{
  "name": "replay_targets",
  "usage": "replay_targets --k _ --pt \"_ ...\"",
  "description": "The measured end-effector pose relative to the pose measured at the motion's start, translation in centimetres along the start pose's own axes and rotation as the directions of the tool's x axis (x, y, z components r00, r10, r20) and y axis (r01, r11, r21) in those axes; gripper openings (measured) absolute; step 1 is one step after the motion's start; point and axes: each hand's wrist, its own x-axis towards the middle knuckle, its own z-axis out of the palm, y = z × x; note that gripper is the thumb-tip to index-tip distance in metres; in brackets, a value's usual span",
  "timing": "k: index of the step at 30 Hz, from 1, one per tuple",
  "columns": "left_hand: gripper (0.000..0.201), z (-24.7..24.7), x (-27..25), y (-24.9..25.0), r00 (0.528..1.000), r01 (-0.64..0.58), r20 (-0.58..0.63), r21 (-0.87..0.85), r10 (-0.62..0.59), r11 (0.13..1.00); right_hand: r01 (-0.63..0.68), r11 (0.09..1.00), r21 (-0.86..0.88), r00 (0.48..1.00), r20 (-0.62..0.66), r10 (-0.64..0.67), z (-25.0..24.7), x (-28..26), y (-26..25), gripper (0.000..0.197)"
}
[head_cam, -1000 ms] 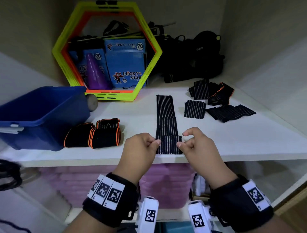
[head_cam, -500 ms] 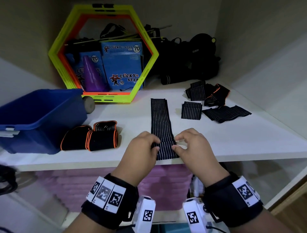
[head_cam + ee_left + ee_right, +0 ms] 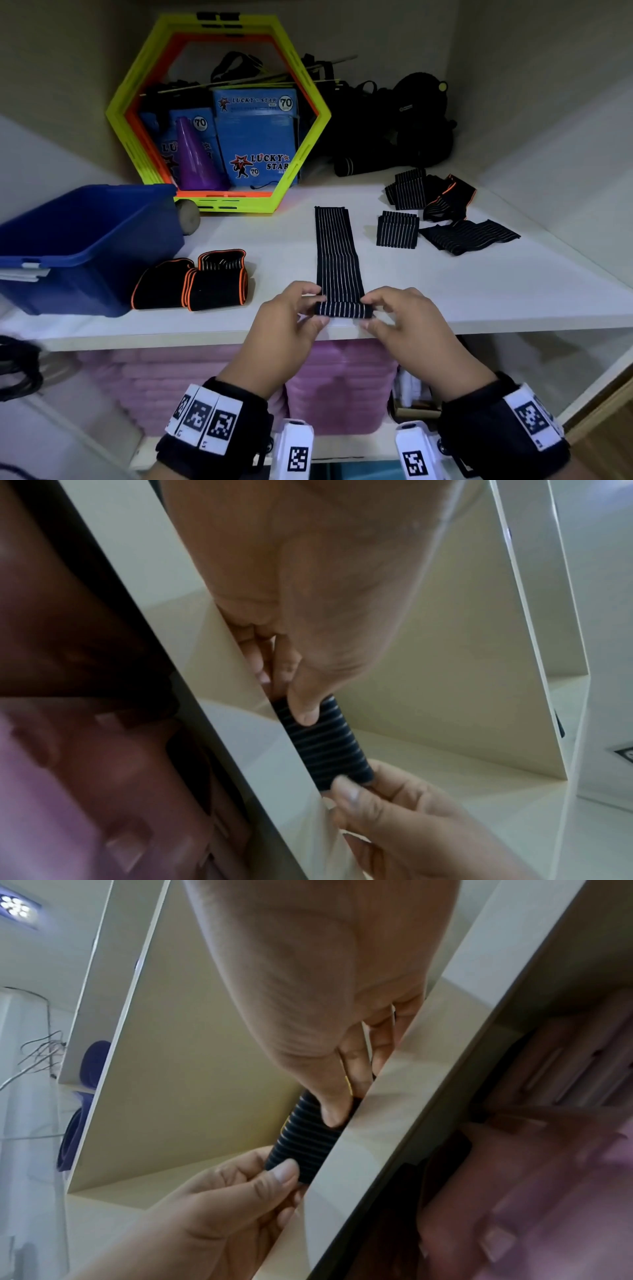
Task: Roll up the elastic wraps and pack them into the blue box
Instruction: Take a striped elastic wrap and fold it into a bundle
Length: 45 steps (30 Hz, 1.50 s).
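Risk: striped wrap (image 3: 337, 253), lying on shelf (image 3: 479, 291) right of blue box (image 3: 85, 240), has its rolled near end pinched by left hand (image 3: 291, 315) and right hand (image 3: 400, 318); uneven pinch pressure would likely skew or loosen the roll.

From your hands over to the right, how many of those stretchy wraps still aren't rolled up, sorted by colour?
Black with thin pale stripes, no orange: 4, namely the long wrap just started at its near end, two folded squares and one loose strip.
Orange-edged: 1, the crumpled black wrap with orange edging.
Total: 5
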Motion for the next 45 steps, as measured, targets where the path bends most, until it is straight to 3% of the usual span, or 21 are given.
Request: replay_targets --k 3,9,12,20,28,32,34,37,40,45 --pt "0.03 -0.2 0.2 0.8 0.999 0.006 -0.034 -0.018 -0.006 1.0 -0.045 0.994 0.102 0.995 -0.081 0.054 0.4 0.2 0.1 0.009" --pt "0.012 0.2 0.7 1.5 0.973 0.144 -0.177 -0.042 -0.149 0.989 -0.144 0.969 0.2 0.975 -0.14 0.173 1.1 1.3 -0.2 0.024" --pt "0.021 0.2 0.6 1.8 0.964 0.15 -0.227 0.054 -0.134 0.987 -0.139 0.975 0.175 0.977 -0.135 0.164 1.1 1.5 -0.5 0.021" --pt "0.019 -0.4 1.1 1.5 0.96 0.188 -0.224 0.074 -0.167 0.979 -0.12 0.972 0.201 0.978 -0.145 0.151 1.3 1.8 -0.5 0.027" --pt "0.016 -0.5 1.0 0.8 0.983 0.086 -0.171 0.088 -0.07 0.992 -0.04 0.994 0.103 0.984 -0.171 0.058 1.7 2.1 -0.1 0.03" --pt "0.016 -0.3 1.1 0.4 0.988 -0.028 -0.148 0.163 0.053 0.986 0.034 0.999 -0.041 0.997 -0.067 -0.036 1.9 2.0 -0.3 0.026" --pt "0.027 -0.4 0.7 0.5 0.989 -0.063 -0.123 0.165 0.084 0.984 0.048 0.995 -0.082 0.999 -0.017 -0.05 1.5 1.7 -0.4 0.035" --pt "0.061 -0.9 0.0 0.4 0.999 -0.03 0.023 0.136 0.027 0.99 0.049 0.992 -0.117 0.995 0.088 -0.038 0.6 1.5 -0.2 0.06" --pt "0.067 -1.4 0.0 0.3 0.997 0.032 0.066 0.067 -0.036 0.997 0.032 0.997 -0.063 0.995 0.092 -0.026 0.2 1.6 0.0 0.047" --pt "0.037 -1.2 0.6 0.4 0.986 0.157 -0.038 -0.088 -0.16 0.984 -0.043 0.99 0.137 0.999 -0.009 0.045 0.4 1.4 -0.2 0.021"
